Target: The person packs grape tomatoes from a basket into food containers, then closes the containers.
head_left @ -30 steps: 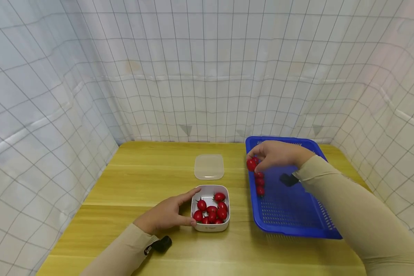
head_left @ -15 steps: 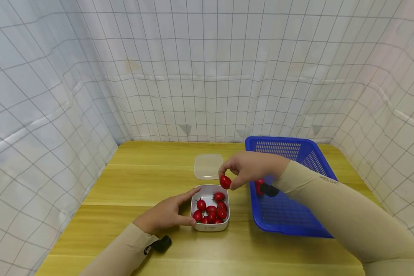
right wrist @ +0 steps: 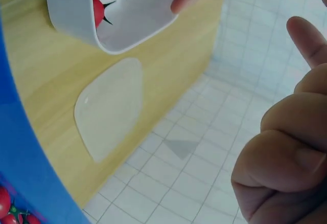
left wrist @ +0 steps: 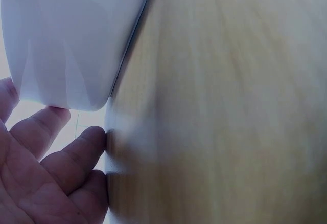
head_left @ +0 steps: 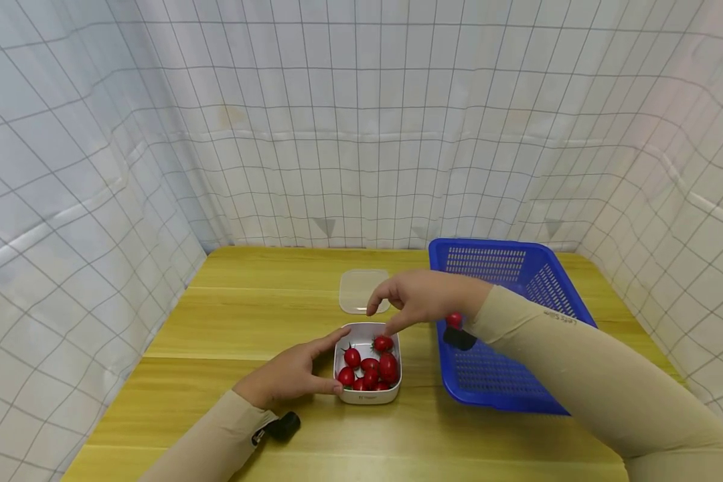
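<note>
A square white container [head_left: 366, 397] holds several cherry tomatoes [head_left: 352, 357] with green stems. My left hand [head_left: 295, 373] grips this container at its left side, the thumb at the near wall and the index finger at the far left corner. In the left wrist view, fingertips [left wrist: 56, 114] touch the white wall. Over the container's far right rim hovers my right hand [head_left: 418, 298], thumb and index finger apart with nothing between them. One larger-looking red cherry tomato [head_left: 388, 367] is at the right inside the container, below that hand.
Behind the container a translucent lid [head_left: 358, 284] lies flat on the wooden table [head_left: 265, 288]. On the right stands a blue plastic basket [head_left: 500, 402]; a few cherry tomatoes [right wrist: 5, 203] lie along its left side, partly hidden by the right wrist. Gridded white curtains [head_left: 361, 134] enclose the table.
My right hand took a cherry tomato from the blue basket, carried it left over the white container and let it go. My left hand has stayed at the container.
</note>
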### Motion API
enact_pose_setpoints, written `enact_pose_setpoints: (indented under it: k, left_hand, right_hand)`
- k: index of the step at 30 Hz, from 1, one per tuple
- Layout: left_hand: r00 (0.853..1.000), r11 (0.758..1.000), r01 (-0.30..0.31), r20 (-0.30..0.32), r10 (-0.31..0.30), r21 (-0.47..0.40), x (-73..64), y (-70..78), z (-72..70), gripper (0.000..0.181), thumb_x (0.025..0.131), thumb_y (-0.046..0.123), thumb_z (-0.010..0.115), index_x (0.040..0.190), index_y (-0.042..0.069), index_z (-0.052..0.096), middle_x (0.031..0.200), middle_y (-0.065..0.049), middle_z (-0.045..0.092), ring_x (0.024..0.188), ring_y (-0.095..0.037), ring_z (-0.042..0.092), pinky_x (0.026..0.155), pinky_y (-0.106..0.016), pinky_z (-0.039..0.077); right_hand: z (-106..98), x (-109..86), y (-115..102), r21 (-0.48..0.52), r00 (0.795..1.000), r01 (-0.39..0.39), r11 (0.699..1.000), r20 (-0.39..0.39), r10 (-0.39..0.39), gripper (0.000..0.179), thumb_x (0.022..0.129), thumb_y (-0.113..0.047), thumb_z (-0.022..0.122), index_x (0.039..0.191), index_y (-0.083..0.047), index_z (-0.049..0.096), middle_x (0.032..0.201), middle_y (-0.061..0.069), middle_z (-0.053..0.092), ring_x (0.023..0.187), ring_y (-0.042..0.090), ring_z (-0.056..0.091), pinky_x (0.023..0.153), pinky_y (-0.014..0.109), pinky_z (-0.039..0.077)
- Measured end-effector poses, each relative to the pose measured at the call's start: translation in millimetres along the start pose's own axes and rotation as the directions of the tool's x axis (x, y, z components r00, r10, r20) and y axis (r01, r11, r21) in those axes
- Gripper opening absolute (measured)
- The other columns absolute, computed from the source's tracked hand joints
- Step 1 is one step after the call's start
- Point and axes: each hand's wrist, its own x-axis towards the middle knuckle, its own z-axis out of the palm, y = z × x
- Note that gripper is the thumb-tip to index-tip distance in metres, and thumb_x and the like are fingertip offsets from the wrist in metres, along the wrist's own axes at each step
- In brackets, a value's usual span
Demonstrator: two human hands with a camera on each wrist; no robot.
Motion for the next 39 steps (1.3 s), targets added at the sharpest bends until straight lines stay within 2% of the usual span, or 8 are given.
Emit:
enact_pose_setpoints:
  k: [9, 13, 17, 20, 26, 31, 33, 39]
  left_hand:
    - [1.0, 1.0, -0.003, -0.005, 0.003, 0.002, 0.0, 0.1, 0.7, 0.1, 0.086, 0.051, 0.085, 0.167, 0.043, 0.026, 0.17, -0.007, 0.037, 0.156, -0.036, 0.037, 0.125, -0.063, 0.031]
    - [1.0, 1.0, -0.003, -0.004, 0.003, -0.012, -0.1, 0.9, 0.6, 0.1, 0.086, 0.05, 0.085, 0.166, 0.044, 0.026, 0.171, -0.005, 0.036, 0.157, -0.034, 0.035, 0.126, -0.061, 0.03]
    - [1.0, 1.0, -0.001, -0.003, 0.001, -0.022, -0.1, 1.1, 0.5, 0.101, 0.086, 0.05, 0.086, 0.166, 0.044, 0.025, 0.171, -0.003, 0.035, 0.158, -0.032, 0.033, 0.127, -0.059, 0.029]
    - [1.0, 1.0, 0.004, -0.005, -0.004, -0.014, -0.4, 1.5, 0.1, 0.101, 0.085, 0.051, 0.086, 0.166, 0.044, 0.026, 0.171, -0.004, 0.035, 0.158, -0.032, 0.034, 0.127, -0.059, 0.029]
    - [1.0, 1.0, 0.008, -0.003, -0.009, -0.009, -0.4, 2.3, -1.3, 0.102, 0.085, 0.051, 0.086, 0.167, 0.043, 0.025, 0.171, -0.006, 0.035, 0.157, -0.034, 0.034, 0.127, -0.061, 0.028]
    - [1.0, 1.0, 0.007, 0.002, -0.007, -0.003, 0.6, 2.0, -2.1, 0.102, 0.085, 0.053, 0.085, 0.166, 0.044, 0.025, 0.172, -0.006, 0.034, 0.157, -0.035, 0.034, 0.127, -0.061, 0.028]
    - [1.0, 1.0, 0.006, 0.004, -0.006, 0.0, 1.2, 1.7, -2.2, 0.101, 0.086, 0.053, 0.085, 0.167, 0.043, 0.025, 0.172, -0.006, 0.034, 0.157, -0.035, 0.034, 0.126, -0.062, 0.029]
    - [1.0, 1.0, 0.006, 0.004, -0.006, 0.004, 1.2, 0.9, -2.2, 0.101, 0.085, 0.054, 0.085, 0.167, 0.043, 0.025, 0.171, -0.008, 0.034, 0.157, -0.036, 0.035, 0.126, -0.063, 0.029]
  right_hand:
    - [-12, -15.1, 26, 0.07, 0.988, -0.078, 0.995, -0.125, 0.086, 0.03, 0.093, -0.026, 0.082, 0.123, -0.023, 0.076, 0.066, -0.006, 0.045, 0.06, 0.011, 0.045, 0.059, 0.028, 0.043]
    - [-17, -27.5, 49, 0.115, 0.973, -0.115, 0.987, -0.185, 0.135, 0.027, 0.093, -0.024, 0.081, 0.12, -0.02, 0.076, 0.063, -0.006, 0.048, 0.057, 0.011, 0.048, 0.059, 0.029, 0.047]
    - [-19, -40.6, 78, 0.13, 0.954, -0.187, 0.974, -0.214, 0.211, 0.026, 0.094, -0.024, 0.08, 0.118, -0.017, 0.077, 0.066, -0.004, 0.052, 0.059, 0.012, 0.049, 0.059, 0.028, 0.044]
    - [-18, -49.0, 99, 0.099, 0.947, -0.238, 0.966, -0.198, 0.253, 0.025, 0.093, -0.024, 0.08, 0.117, -0.016, 0.078, 0.071, -0.004, 0.055, 0.064, 0.013, 0.049, 0.06, 0.028, 0.041]
    - [-4, -56.4, 127, 0.072, 0.958, -0.27, 0.96, -0.079, 0.275, 0.031, 0.089, -0.02, 0.082, 0.119, -0.012, 0.078, 0.087, -0.001, 0.065, 0.076, 0.015, 0.055, 0.07, 0.031, 0.047]
    - [13, -53.9, 133, 0.02, 0.961, -0.278, 0.96, 0.0, 0.278, 0.034, 0.085, -0.022, 0.084, 0.119, -0.017, 0.078, 0.111, -0.001, 0.074, 0.101, 0.016, 0.063, 0.092, 0.04, 0.055]
    - [17, -52.4, 134, 0.004, 0.963, -0.27, 0.963, 0.014, 0.27, 0.033, 0.085, -0.02, 0.084, 0.118, -0.018, 0.079, 0.115, -0.003, 0.075, 0.107, 0.016, 0.064, 0.099, 0.044, 0.055]
    - [26, -51.3, 138, 0.009, 0.963, -0.266, 0.964, 0.053, 0.266, 0.036, 0.084, -0.017, 0.084, 0.12, -0.017, 0.079, 0.12, -0.001, 0.074, 0.112, 0.019, 0.065, 0.104, 0.049, 0.054]
